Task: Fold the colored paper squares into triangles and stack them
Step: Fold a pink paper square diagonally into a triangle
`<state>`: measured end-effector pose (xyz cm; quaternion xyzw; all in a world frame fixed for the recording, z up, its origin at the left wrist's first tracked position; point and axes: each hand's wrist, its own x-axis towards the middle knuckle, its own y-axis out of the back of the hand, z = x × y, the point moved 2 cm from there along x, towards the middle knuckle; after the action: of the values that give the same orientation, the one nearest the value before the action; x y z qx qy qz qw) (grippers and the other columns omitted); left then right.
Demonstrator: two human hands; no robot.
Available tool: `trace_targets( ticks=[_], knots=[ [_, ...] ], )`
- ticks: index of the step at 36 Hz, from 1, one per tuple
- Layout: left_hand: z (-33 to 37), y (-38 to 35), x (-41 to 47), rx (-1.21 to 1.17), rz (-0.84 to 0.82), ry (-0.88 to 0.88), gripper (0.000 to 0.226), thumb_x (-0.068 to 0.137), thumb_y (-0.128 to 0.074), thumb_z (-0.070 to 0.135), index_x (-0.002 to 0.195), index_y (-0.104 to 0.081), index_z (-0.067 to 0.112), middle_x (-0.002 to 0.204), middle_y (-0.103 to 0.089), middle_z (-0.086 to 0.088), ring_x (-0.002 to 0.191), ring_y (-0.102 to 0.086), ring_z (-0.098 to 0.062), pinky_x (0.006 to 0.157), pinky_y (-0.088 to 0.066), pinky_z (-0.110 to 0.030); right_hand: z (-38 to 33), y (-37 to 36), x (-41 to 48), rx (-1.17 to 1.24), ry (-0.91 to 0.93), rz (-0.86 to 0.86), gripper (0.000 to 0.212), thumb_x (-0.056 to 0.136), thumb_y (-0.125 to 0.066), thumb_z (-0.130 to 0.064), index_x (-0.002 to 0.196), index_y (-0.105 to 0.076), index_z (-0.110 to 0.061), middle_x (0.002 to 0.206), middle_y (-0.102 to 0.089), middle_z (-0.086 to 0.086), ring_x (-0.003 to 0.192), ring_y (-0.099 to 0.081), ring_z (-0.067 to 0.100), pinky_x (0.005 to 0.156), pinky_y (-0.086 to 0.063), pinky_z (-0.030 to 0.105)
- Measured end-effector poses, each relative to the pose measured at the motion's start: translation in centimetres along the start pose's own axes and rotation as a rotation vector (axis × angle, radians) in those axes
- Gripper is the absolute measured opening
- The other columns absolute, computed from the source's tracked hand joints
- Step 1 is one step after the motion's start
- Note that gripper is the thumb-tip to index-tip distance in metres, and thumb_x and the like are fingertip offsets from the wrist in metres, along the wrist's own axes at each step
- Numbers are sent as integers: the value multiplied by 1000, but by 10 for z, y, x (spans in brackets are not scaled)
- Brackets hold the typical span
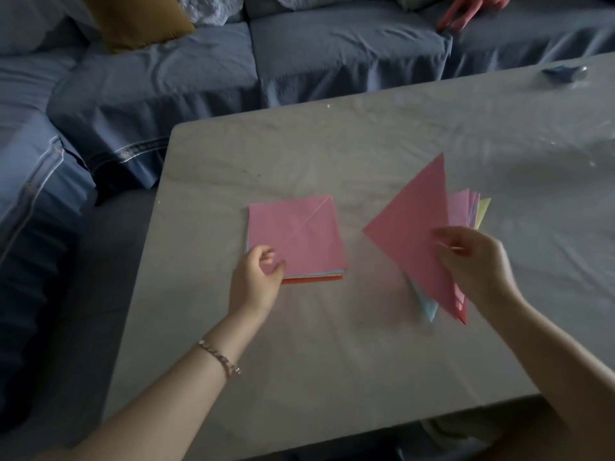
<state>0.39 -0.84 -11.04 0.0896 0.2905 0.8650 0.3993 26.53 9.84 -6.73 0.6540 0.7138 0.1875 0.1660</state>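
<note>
Two paper piles on the surface (332,377), which has a pale wrinkled cover. Pile 1: square stack (296,237), one stack, left of centre, lying flat; the top sheet is pink with creases running across it from corner to corner. Sheet edges show along the near side in light blue and pale yellow, with red-orange at the bottom; they are too thin to count. Pile 2: triangle pile (472,207), right of the square stack and apart from it, fanned out; lilac-pink, yellow-green, light blue and red edges show, maybe five or more, blurred, so no exact count. One pink triangle (409,227) sits on top of that pile, its long edge running from far to near and one corner pointing left toward the square stack. Right grip (472,261): fingers curled, pinching the pink triangle at its right side. Left grip (258,274): fingers curled at the near-left corner of the square stack, thumb over the pink top sheet; cannot tell if it actually pinches a sheet. One bracelet (219,357) on the left wrist. One small blue object (564,73) at the far right of the surface. Behind is a blue sofa (299,61) with one mustard cushion (133,21), and another person's hand (472,10) rests on the sofa seat.
</note>
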Motion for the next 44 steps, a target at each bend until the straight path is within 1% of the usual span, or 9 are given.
trace_targets(
  ticks=[6, 11, 15, 19, 27, 33, 37, 41, 44],
  knots=[
    [-9, 5, 18, 387, 8, 143, 64, 80, -67, 36, 133, -40, 12, 131, -43, -17, 123, -39, -33, 99, -33, -36, 4, 8, -4, -472, 14, -87, 32, 83, -60, -6, 114, -64, -13, 123, -48, 16, 116, -39, 34, 94, -39, 41],
    [-9, 3, 22, 472, -12, 174, 65, 76, -71, 34, 131, -42, 15, 128, -44, -16, 118, -42, -35, 93, -39, -37, -7, -42, -11, -369, 201, -298, 24, 80, -65, -8, 103, -69, -12, 103, -60, 6, 80, -55, 16, 74, -42, 22],
    [-9, 4, 24, 426, -13, 198, 68, 72, -75, 31, 129, -42, 16, 124, -47, -15, 114, -46, -35, 92, -39, -38, -10, -91, -4, -299, 74, -447, 42, 81, -64, -16, 122, -56, -14, 111, -56, 6, 95, -55, 18, 77, -40, 21],
    [-9, 4, 27, 388, -2, 280, 69, 70, -78, 29, 128, -42, 17, 124, -46, -17, 115, -46, -35, 92, -40, -40, -16, -121, 5, -86, -156, -442, 48, 80, -64, -13, 126, -49, -14, 86, -55, -2, 81, -57, 20, 68, -46, 28],
    [-8, 6, 32, 332, -21, 319, 66, 64, -81, 25, 119, -45, 17, 119, -46, -16, 106, -51, -35, 84, -43, -34, -14, -133, 14, 0, -147, -317, 35, 78, -65, -10, 112, -58, -16, 94, -60, 3, 72, -57, 17, 51, -44, 21],
    [-12, 8, 27, 199, 15, 232, 66, 65, -75, 12, 124, -44, 14, 120, -50, -13, 105, -54, -31, 83, -46, -32, -4, -137, 13, 103, -156, -417, 24, 80, -62, -1, 100, -67, -12, 64, -58, -2, 48, -54, 5, 58, -46, 26],
    [-17, 14, 19, 117, -4, 190, 66, 71, -72, 8, 129, -41, 11, 103, -60, -7, 89, -56, -20, 67, -36, -22, 2, -122, 11, 13, -10, -456, 24, 80, -63, 2, 102, -69, -8, 81, -66, 3, 65, -58, 3, 63, -44, 13],
    [-19, 20, 19, 6, -16, 260, 70, 69, -75, 10, 131, -41, 10, 98, -56, 0, 96, -59, -20, 81, -43, -27, 4, -98, 6, -77, 71, -621, 26, 81, -63, 3, 106, -67, -4, 86, -64, 2, 74, -57, 8, 69, -43, 8],
    [-20, 23, 24, -220, -72, 420, 50, 62, -79, 15, 108, -60, 5, 102, -67, -6, 93, -64, -23, 86, -51, -36, 7, -80, 1, -92, 77, -768, 25, 81, -63, 3, 100, -68, -12, 86, -65, -5, 68, -59, -7, 75, -45, 10]
  ],
)
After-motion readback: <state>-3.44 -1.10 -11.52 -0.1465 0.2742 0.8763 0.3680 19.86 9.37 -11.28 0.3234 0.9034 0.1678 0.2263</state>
